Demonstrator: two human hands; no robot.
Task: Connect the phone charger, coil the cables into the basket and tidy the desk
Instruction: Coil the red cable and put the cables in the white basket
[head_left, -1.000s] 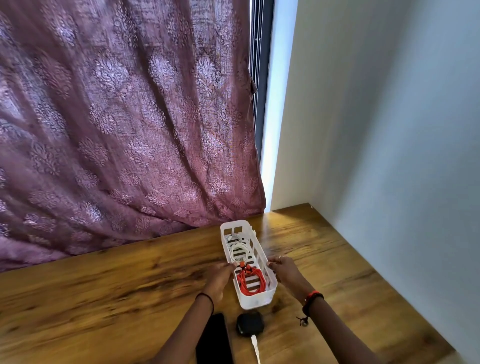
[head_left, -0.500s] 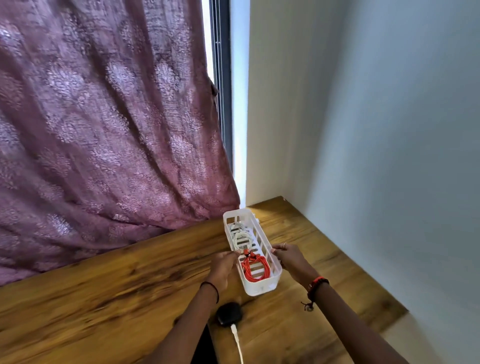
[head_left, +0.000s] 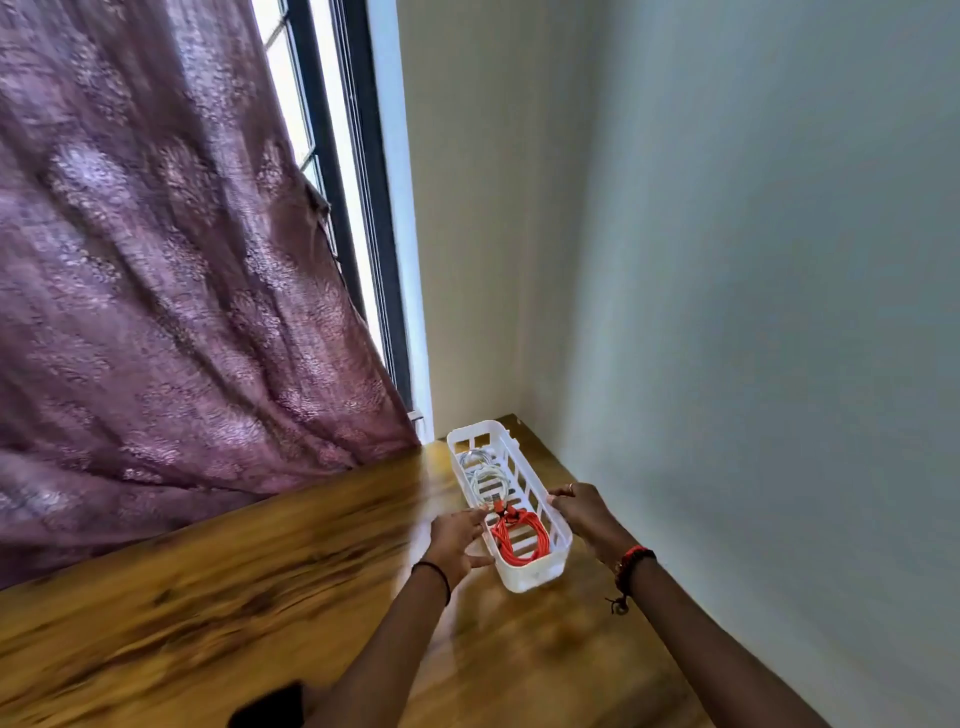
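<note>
A long white slotted basket (head_left: 530, 574) sits on the wooden desk (head_left: 260, 571) near the far right corner. A coiled red cable (head_left: 519, 538) lies in its near end and coiled white cables (head_left: 485, 475) lie in its far half. My left hand (head_left: 457, 538) grips the basket's left rim, fingers over the edge. On the other long side, my right hand (head_left: 584, 512) holds the right rim. A dark phone (head_left: 270, 706) shows partly at the bottom edge, left of my left forearm.
A purple patterned curtain (head_left: 171, 312) hangs over the desk's back edge on the left. A window frame (head_left: 358, 208) stands beside it. Pale walls (head_left: 753, 312) close the corner behind and right of the basket.
Both hands have carried the basket farther back toward the desk's right corner. The view has swung right, and the black charger and its white cable have left the frame.
</note>
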